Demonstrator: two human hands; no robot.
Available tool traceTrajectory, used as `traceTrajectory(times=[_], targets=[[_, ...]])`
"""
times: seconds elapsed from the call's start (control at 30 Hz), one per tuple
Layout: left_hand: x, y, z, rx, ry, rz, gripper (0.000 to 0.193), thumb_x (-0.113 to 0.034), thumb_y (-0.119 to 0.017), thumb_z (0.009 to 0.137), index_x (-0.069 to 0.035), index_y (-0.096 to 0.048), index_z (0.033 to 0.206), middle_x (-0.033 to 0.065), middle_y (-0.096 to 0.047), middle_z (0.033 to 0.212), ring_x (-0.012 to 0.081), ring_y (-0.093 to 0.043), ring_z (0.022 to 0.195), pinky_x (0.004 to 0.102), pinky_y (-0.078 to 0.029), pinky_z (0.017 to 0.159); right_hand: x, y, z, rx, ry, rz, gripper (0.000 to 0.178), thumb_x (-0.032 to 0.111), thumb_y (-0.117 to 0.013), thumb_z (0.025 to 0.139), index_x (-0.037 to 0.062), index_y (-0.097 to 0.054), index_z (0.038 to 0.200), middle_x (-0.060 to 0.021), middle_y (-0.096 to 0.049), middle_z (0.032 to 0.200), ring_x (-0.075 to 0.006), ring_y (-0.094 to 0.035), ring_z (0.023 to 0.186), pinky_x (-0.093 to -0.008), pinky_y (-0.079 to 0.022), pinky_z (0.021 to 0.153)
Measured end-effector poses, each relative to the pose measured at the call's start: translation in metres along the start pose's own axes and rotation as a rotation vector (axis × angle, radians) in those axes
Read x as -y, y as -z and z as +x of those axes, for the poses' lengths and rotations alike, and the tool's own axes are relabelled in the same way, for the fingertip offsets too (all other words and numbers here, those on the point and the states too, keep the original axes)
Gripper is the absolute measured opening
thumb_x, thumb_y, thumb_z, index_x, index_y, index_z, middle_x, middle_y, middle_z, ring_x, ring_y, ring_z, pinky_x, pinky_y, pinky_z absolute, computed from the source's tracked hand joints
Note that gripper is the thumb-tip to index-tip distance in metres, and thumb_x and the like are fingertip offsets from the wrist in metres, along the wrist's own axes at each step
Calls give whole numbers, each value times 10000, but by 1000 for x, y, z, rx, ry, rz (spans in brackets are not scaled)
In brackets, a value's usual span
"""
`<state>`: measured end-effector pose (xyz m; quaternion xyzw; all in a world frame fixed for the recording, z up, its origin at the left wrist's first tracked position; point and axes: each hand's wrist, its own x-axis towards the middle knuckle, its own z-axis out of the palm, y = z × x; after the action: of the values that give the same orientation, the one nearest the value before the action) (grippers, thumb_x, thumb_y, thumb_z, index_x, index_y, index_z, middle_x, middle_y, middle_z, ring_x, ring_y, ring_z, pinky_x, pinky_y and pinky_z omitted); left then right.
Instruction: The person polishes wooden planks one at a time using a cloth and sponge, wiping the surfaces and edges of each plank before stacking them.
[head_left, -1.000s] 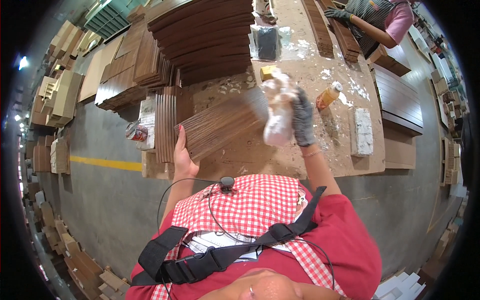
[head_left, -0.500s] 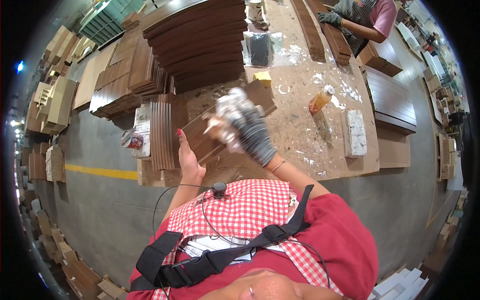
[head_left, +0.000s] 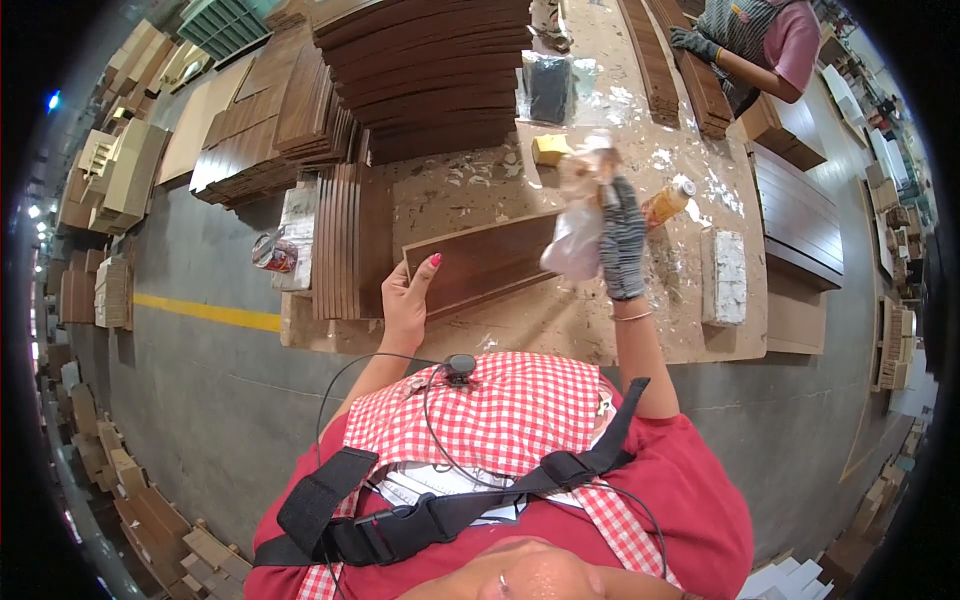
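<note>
A brown wooden board (head_left: 480,262) lies tilted on its long edge over the worktable (head_left: 660,335). My bare left hand (head_left: 405,305) grips its left end, thumb on the face and fingers behind. At the board's right end is my right hand (head_left: 624,245), in a grey knitted glove. Its fingers are closed on a bunched whitish cloth (head_left: 575,240), slightly blurred, which hangs over that end. Just right of the glove stands a bottle (head_left: 667,204) with yellow-orange contents, partly hidden by it. A yellow block (head_left: 549,150), perhaps a sponge, sits behind the cloth.
A tall stack of brown boards (head_left: 430,85) rises at the back, with upright boards (head_left: 335,245) left of my hand. A can (head_left: 274,254) and a white-wrapped block (head_left: 723,277) flank the work area. Far right, a co-worker's gloved hand (head_left: 695,43) rests on long boards.
My right hand has swept right with the cloth, from the board's middle to its right end. My left hand has closed around the board's left end, and the board now leans up.
</note>
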<state>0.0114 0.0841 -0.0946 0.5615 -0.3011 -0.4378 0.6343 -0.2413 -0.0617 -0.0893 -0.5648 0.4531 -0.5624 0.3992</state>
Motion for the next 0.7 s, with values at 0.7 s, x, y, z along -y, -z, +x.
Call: traceTrajectory(times=[0.7], targets=[[-14, -13, 24, 228, -407, 516, 715, -554, -219, 1013, 41, -614, 1044, 160, -638, 943, 219, -621, 926, 325, -450, 776, 30, -60, -64, 286, 511, -374, 358, 161, -620, 854, 83, -579, 1201, -192, -558, 1222, -375, -514, 1132, -481, -388, 1008]])
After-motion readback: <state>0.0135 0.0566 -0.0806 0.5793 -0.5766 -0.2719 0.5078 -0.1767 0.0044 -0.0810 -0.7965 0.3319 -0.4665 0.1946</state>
